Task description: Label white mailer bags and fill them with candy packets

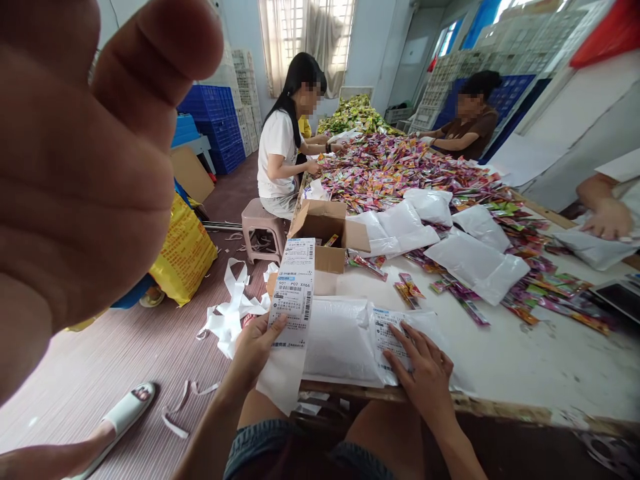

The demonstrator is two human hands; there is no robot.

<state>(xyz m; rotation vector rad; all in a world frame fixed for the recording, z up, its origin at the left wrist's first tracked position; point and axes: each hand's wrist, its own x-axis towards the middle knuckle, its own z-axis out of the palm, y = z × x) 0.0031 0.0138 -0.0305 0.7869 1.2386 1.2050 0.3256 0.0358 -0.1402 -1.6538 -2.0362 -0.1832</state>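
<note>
A strip of printed shipping labels hangs from my left hand, pinched between thumb and fingers. Its lower end is blank white backing that drops past the table edge. My right hand lies with fingers spread on a shipping label, which sits on a white mailer bag. Between my hands rests another plump white mailer bag at the table's front edge. An open cardboard box stands just behind the label strip, with a small packet inside.
Candy-like packets are heaped along the table, with several filled white mailers nearer me. Co-workers sit on both sides. Another person's large hand looms close at left. Peeled backing strips and a yellow bag are on the floor.
</note>
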